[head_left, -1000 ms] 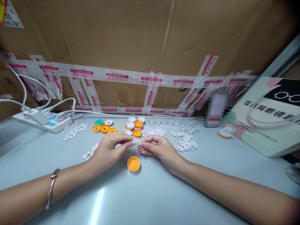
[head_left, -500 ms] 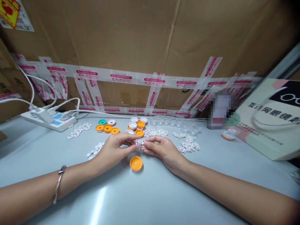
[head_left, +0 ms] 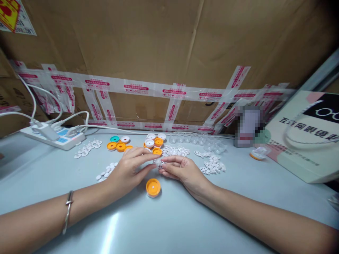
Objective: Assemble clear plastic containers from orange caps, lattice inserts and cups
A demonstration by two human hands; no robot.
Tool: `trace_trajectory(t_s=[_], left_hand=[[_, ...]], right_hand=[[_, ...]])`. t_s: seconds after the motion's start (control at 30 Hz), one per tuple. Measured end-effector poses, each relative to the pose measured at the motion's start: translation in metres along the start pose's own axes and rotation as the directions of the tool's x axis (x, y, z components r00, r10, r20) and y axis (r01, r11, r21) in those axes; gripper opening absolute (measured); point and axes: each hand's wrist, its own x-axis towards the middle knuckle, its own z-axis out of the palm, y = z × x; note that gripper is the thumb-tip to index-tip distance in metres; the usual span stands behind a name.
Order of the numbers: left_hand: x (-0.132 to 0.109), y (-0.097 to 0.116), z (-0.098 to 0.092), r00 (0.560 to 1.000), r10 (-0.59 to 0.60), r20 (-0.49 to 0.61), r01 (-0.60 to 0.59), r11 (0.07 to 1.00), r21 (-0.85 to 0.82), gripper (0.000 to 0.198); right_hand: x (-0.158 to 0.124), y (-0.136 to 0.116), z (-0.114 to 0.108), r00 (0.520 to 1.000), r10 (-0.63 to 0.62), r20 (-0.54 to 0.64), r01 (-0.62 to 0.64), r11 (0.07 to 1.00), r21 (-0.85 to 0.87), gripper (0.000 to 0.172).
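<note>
Small white plastic parts (head_left: pixel 158 163) meet between my two hands, partly covered by the fingertips. My left hand (head_left: pixel 131 166) is closed in a pinch on the left one, which looks like an openwork gear-shaped piece. On the other side my right hand (head_left: pixel 185 170) pinches a small white piece between thumb and fingers. Their exact shapes are blurred. Just below the hands, a round orange cap (head_left: pixel 153 187) with a white pin at its centre lies on the table. Behind the fingers sits another orange cap (head_left: pixel 157 151).
White openwork pieces (head_left: pixel 212 163) lie right of my hands, white discs (head_left: pixel 106 173) to the left. Several coloured caps (head_left: pixel 121 146) and clear plastic cups (head_left: pixel 202 139) stand farther back. A power strip (head_left: pixel 63 139) is at left, a printed box (head_left: pixel 304 141) at right.
The two small white parts now sit closer together and appear turned between the fingertips. Both hands otherwise stay nearly in place; the view has shifted slightly.
</note>
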Motion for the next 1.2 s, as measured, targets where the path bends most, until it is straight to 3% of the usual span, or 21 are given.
trace_trajectory(t_s=[0.47,1.2], left_hand=[[-0.0001,0.0024,0.0040,0.999,-0.034,0.010,0.035,0.996,-0.081,0.027],[0.0002,0.0037,0.0042,0.995,-0.090,0.043,0.094,0.989,-0.116,0.022]], right_hand=[[-0.0019,-0.0005,-0.0008,0.996,-0.006,0.093,0.008,1.000,-0.027,0.028],[-0.0010,-0.0024,-0.0028,0.989,-0.015,0.144,0.019,0.999,-0.025,0.027]])
